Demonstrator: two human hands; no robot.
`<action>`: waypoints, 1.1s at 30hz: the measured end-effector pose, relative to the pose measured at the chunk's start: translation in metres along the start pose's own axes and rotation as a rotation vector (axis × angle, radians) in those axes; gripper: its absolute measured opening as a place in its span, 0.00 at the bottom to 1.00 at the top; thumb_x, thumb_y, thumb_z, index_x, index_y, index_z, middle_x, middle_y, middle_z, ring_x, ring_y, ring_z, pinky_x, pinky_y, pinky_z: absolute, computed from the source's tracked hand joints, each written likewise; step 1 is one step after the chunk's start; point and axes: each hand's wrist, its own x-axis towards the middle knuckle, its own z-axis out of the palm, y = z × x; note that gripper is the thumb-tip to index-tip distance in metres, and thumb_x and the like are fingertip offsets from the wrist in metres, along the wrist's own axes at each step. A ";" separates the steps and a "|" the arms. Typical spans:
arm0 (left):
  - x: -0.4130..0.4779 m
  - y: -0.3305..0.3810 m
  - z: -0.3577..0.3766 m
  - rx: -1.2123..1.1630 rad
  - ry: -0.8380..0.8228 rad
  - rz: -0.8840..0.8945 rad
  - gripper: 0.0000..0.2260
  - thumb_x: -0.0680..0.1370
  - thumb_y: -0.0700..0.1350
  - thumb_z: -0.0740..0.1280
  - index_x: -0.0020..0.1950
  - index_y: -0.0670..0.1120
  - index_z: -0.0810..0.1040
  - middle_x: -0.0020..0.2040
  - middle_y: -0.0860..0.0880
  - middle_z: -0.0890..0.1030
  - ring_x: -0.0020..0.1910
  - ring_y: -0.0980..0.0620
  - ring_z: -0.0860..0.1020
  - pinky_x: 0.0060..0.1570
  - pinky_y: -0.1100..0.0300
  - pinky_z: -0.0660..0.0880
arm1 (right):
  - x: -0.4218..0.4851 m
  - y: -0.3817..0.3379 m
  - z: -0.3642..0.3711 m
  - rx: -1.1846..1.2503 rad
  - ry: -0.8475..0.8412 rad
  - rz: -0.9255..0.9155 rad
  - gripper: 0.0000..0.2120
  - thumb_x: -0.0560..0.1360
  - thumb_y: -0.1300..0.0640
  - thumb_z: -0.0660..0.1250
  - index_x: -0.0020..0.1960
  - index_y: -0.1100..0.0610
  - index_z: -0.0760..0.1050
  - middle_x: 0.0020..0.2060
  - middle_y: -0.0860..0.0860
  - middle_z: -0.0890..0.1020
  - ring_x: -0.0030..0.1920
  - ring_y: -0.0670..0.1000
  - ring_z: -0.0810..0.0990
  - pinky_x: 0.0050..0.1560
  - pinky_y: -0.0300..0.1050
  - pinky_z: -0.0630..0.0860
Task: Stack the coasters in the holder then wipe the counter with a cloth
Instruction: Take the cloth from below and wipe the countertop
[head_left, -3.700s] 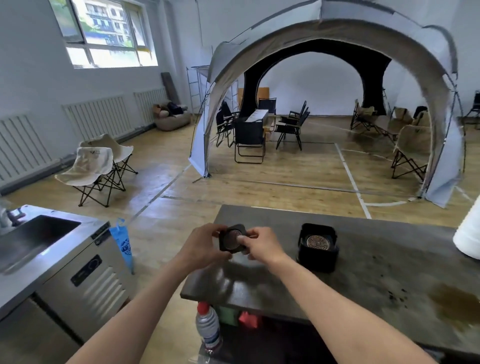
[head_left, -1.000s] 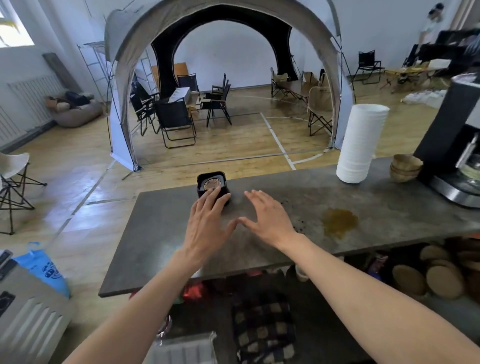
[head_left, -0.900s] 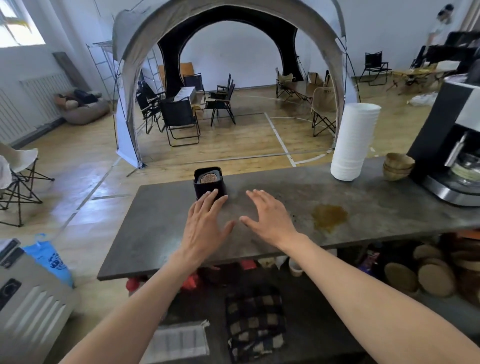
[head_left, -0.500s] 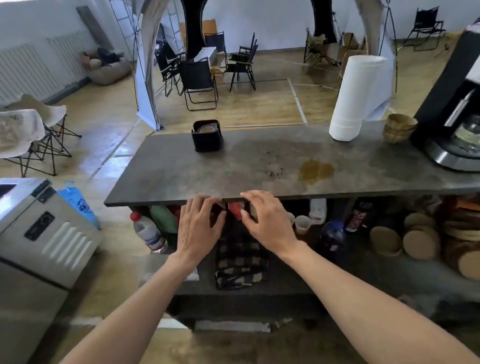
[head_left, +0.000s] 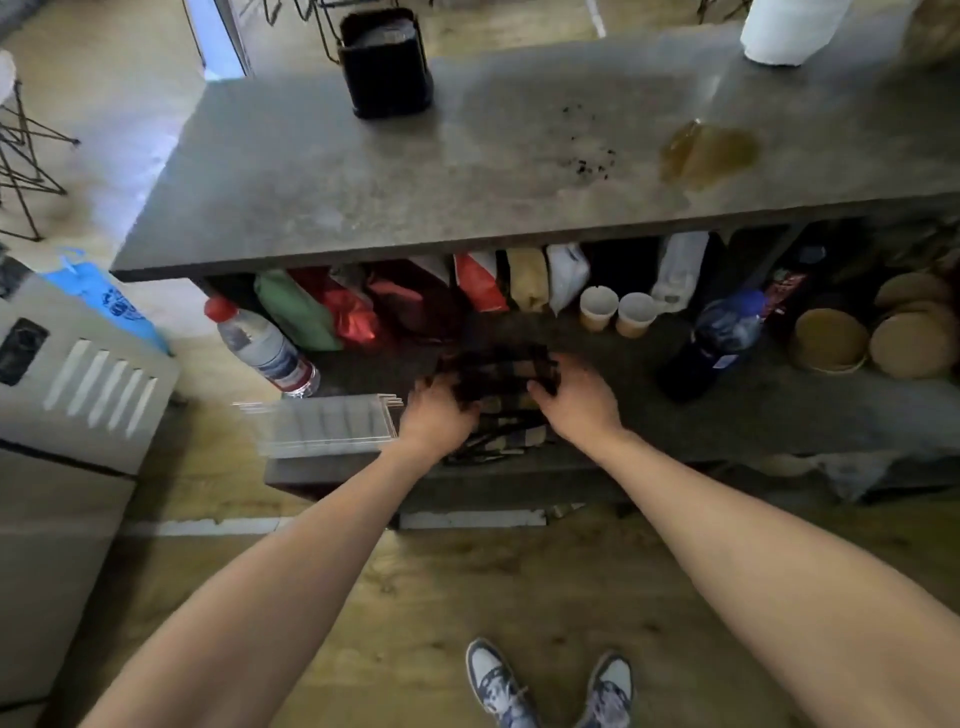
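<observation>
A dark checked cloth lies on the lower shelf under the grey counter. My left hand grips its left side and my right hand grips its right side. The black coaster holder stands at the counter's far left edge, with coasters inside showing as a blur at its top. A brown liquid spill and dark crumbs mark the counter to the right.
The shelf holds a red-capped bottle, a clear plastic tray, coloured bags, two paper cups, a blue-capped bottle and brown lids. A steel cabinet stands left. White cup stack on counter.
My view has tipped down. Both hands dropped from the counter edge to the lower shelf and closed on the checked cloth.
</observation>
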 end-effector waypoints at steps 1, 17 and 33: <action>0.010 -0.001 0.009 0.012 -0.063 -0.052 0.29 0.78 0.57 0.63 0.74 0.42 0.65 0.70 0.35 0.69 0.69 0.34 0.67 0.68 0.46 0.66 | 0.006 0.006 0.010 -0.003 -0.049 0.092 0.23 0.77 0.43 0.62 0.66 0.54 0.73 0.60 0.54 0.79 0.59 0.58 0.78 0.50 0.48 0.76; 0.022 -0.003 0.046 -0.936 0.135 -0.300 0.08 0.72 0.43 0.72 0.49 0.50 0.81 0.39 0.54 0.82 0.41 0.56 0.80 0.36 0.61 0.76 | 0.024 0.015 0.050 0.748 -0.083 0.467 0.20 0.73 0.44 0.67 0.59 0.54 0.77 0.53 0.50 0.81 0.49 0.49 0.79 0.45 0.43 0.76; -0.115 0.141 -0.088 -1.002 0.068 0.346 0.22 0.65 0.57 0.78 0.56 0.56 0.78 0.49 0.60 0.85 0.49 0.62 0.83 0.45 0.69 0.78 | -0.106 -0.012 -0.182 0.867 0.424 0.115 0.10 0.75 0.56 0.66 0.51 0.43 0.72 0.48 0.49 0.81 0.48 0.49 0.81 0.48 0.52 0.79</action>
